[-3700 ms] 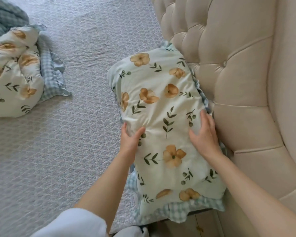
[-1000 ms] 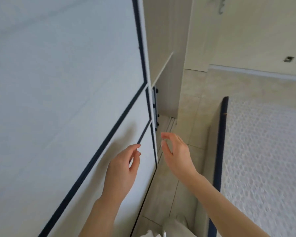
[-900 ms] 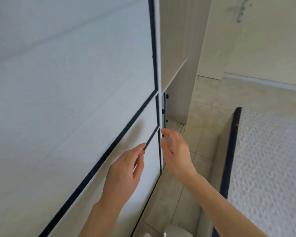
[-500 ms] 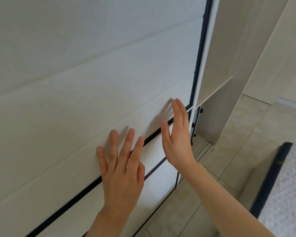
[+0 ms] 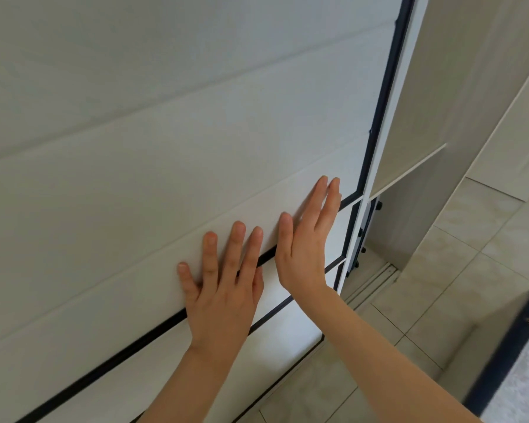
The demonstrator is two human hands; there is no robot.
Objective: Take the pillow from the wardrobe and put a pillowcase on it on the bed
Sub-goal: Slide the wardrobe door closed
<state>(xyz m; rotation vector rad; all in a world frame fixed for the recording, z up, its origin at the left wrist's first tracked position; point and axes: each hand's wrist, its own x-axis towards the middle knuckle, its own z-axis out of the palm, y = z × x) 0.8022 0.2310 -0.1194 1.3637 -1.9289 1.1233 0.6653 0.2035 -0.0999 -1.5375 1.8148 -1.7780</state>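
Note:
The white sliding wardrobe door with black trim lines fills the left and middle of the head view. My left hand lies flat on it with fingers spread. My right hand presses against it just to the right, fingers straight and together, near the door's black-edged right side. Neither hand holds anything. Past the door's edge a narrow gap shows a pale wardrobe shelf and side panel. No pillow or pillowcase is in view.
The floor track runs along beige floor tiles at the wardrobe's foot. A corner of the bed with a dark edge and grey quilted cover sits at the lower right.
My hands went from the pillow on the bed to the wardrobe door. In the last half second both palms stay flat on the door, and the gap at its right edge looks narrower.

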